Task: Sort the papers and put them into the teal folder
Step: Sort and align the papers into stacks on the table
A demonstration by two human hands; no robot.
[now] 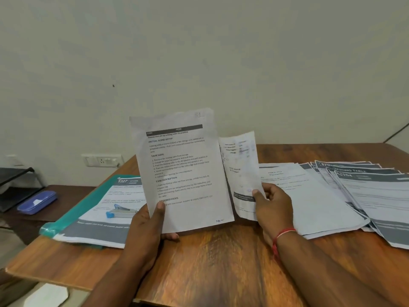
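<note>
Nearest me are my two forearms, reaching in over the wooden desk (217,258); a red thread (282,237) circles the right wrist; my left hand (147,227) grips the lower left corner of a printed sheet (181,171), thumb pressed on the front, fingers (170,235) curled behind and just showing under its bottom edge; that sheet stands nearly upright, headings such as TASK GOAL and TASK DESCRIPTION readable on it; just right of the sheet, my right hand (273,202) pinches a second, curled page (241,173), thumb on the front at its lower right and the other fingers tucked behind; the two pages meet along one edge, like an opened booklet, though I cannot tell whether they are joined; left of the held sheet lies the teal folder (73,216), flat on the desk, with a grey-banded paper (104,220) lying on it and covering most of it; a stapler with a blue end (120,212) rests on that paper, close to my left hand; right of the held sheet, more papers (345,196) lie fanned and overlapping across the desk; further left of the folder, beyond the desk edge, a blue case (37,201) sits on a lower dark surface; a wall socket (101,160) is behind the folder.
</note>
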